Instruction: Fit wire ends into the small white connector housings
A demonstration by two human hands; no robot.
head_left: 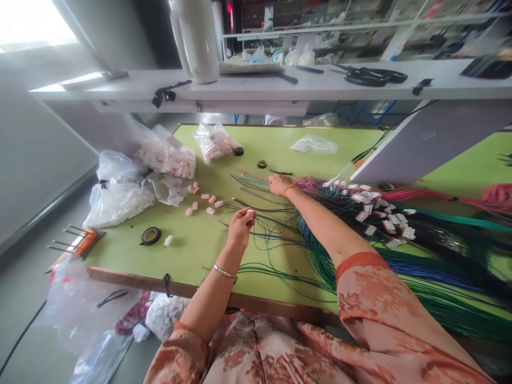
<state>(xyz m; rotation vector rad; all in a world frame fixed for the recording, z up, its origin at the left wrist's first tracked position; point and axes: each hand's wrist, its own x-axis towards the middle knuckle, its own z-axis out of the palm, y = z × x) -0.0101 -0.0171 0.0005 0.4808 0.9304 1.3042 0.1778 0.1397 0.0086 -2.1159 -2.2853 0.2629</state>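
Note:
My left hand pinches a small white connector between thumb and fingers, above the green tabletop. My right hand reaches farther forward, its fingers closed on a thin wire among the spread ends; the fingertips are partly hidden. Loose green wires fan out beneath and beside both hands. To the right, under my right forearm, the wires gather into a thick bundle. Many white connectors are clustered on the harness there. Left of my left hand lie several loose connectors.
Bags of connectors stand at the back left, with another clear bag farther right. Black tape rolls and an orange-based pronged holder are on the table. A white shelf crosses the back, bearing scissors and a pitcher.

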